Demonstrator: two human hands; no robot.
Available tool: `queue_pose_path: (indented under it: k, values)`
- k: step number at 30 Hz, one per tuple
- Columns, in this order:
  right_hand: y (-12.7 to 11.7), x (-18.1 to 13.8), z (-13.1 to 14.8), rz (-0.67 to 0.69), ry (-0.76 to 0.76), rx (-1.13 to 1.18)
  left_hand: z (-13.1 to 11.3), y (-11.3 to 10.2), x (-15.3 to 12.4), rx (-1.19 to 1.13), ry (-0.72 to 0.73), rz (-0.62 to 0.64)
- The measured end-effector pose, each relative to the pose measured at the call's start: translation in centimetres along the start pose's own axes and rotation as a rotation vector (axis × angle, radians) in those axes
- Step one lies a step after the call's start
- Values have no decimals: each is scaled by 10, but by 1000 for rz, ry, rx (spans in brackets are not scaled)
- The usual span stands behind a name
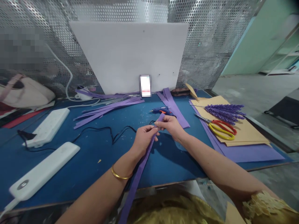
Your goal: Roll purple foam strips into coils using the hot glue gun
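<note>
A long purple paper strip (137,179) runs from between my hands down past the table's front edge toward my lap. My left hand (145,138) pinches it near its upper end, thumb against fingers. Close beside it, my right hand (170,125) is closed on the same strip, with the short end sticking up above the fingertips. Just beyond my hands lies a blue glue gun (161,110), its nozzle pointing left. What the fingertips do to the strip up close is too small to make out.
More purple strips (109,107) lie at the back left. At right, scissors (221,129) and a purple flower bunch (225,112) rest on tan sheets (247,132). Two white power strips (46,169) stand at left, with a black cord (93,128) crossing the table. A phone (145,85) leans on a white board (140,56).
</note>
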State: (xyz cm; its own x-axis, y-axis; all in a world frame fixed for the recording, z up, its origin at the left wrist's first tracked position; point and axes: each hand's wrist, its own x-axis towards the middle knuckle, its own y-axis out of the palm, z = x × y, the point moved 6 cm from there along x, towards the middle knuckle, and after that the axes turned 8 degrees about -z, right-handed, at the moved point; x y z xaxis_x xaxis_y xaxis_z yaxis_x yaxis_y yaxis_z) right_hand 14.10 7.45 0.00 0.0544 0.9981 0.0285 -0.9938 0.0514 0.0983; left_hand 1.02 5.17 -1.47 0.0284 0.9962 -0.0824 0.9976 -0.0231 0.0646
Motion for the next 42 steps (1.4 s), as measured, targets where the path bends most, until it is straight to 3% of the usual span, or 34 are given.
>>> queue_pose_path:
  k: [8, 19, 22, 29, 37, 42]
  values:
    - [-21, 11, 2, -201, -77, 79, 1, 4, -3, 39, -10, 23]
    - [-23, 14, 7, -181, -139, -19, 1, 3, -3, 32, -24, 19]
    - [-22, 14, 4, -190, -92, 39, 0, 2, -4, 29, -27, -7]
    - [1, -1, 1, 25, -17, -15, -5, -1, -1, 2, 27, -32]
    - [-17, 9, 4, -172, -73, 69, 0, 2, -3, 55, -1, -8]
    - [-20, 9, 5, -181, -77, 66, -1, 2, -5, 53, 1, -13]
